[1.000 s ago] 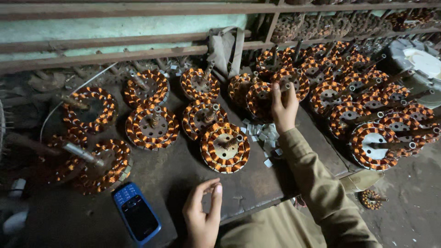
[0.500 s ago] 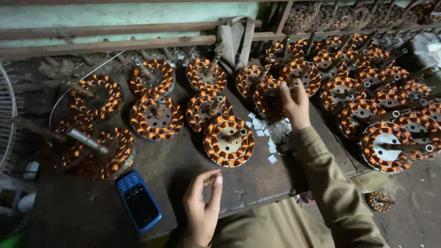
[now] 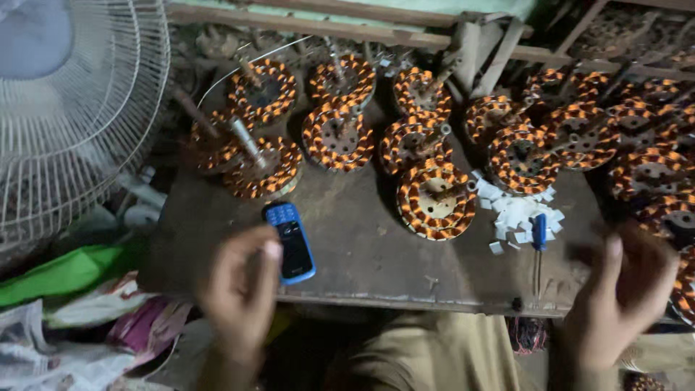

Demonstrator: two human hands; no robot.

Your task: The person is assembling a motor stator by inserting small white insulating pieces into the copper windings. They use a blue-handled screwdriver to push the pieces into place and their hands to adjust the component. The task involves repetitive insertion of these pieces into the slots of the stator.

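Observation:
My left hand hovers, blurred, over the near edge of the dark workbench, just left of a blue mobile phone. Its fingers are curled; whether they hold anything is unclear. My right hand is also blurred, raised at the bench's right end with fingers apart and nothing in it, near a blue-handled screwdriver. A round stator wound with orange copper wire lies mid-bench beside a heap of small white paper slips.
Several more orange-wound stators cover the back and right of the bench, some with shafts. A white wire fan guard stands at the left. Green cloth and bags lie below it. Wooden rails run behind.
The view has swung left, bringing the fan in. My right hand has left the stator at the back and pulled to the near right edge. My left hand stays by the phone.

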